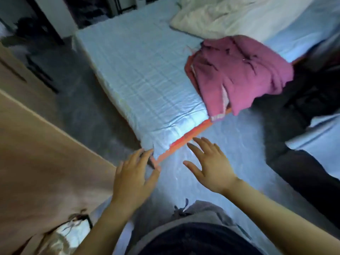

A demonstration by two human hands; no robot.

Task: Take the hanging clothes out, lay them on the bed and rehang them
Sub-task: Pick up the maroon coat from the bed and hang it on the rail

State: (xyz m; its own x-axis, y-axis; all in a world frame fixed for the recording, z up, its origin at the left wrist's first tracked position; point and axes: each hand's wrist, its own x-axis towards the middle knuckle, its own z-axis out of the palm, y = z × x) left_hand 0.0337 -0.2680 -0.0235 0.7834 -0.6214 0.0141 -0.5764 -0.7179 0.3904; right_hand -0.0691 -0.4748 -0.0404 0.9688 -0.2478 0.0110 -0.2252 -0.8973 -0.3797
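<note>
So both hands are out in front, low over the pale blue sheet of the bed (143, 74). The left hand (133, 178) has its fingers spread and loose, nothing in it, hovering right at the near corner of the mattress where a thin orange-red strip (184, 142) runs diagonally along the seam. Its fingertips are just beside the lower end of that strip; whether they actually touch it is hard to tell because of the motion blur. The right hand (209, 167) is flat, palm down, fingers splayed and empty too, just on the other side of the strip over the glossy light blue fabric.

The clothes are further up the bed: a crumpled magenta-pink fleecy garment (239, 72) lies in a heap on the sheet, with an orange piece (188, 68) peeking out at its left edge. Right next to it, on the right side, is a pile of dark, nearly black clothing (301, 100) spilling down toward the lower right. Behind those, at the top of the bed, sits a bunched-up cream-white blanket (230, 15).

Off to the left is a light wood wardrobe panel (36, 144), and dark grey floor (79, 111) shows between it and the bed. The whole shot is pretty blurry.
</note>
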